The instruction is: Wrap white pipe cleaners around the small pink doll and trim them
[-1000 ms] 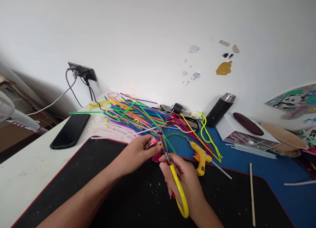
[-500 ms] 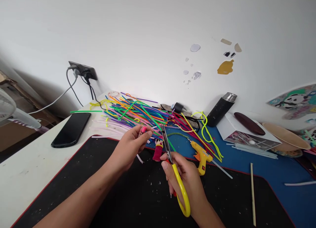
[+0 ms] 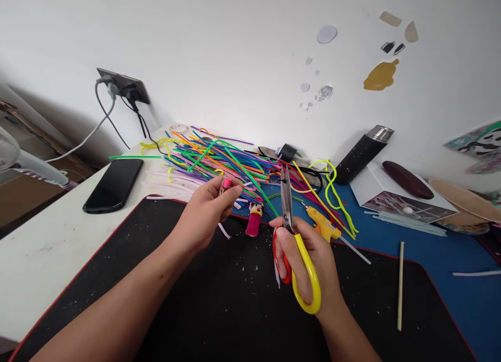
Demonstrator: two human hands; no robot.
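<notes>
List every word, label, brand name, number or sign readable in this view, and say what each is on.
No text can be read.
White box: its printed picture is too blurred to show any words.
Panda picture at the right edge: a drawing only, no legible lettering.
Flask, phone, glue gun and the scissors in the right hand: no marking shows.

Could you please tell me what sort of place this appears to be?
Probably a home craft desk: a heap of coloured pipe cleaners, a yellow glue gun and scissors in the right hand over a black mat.
</notes>
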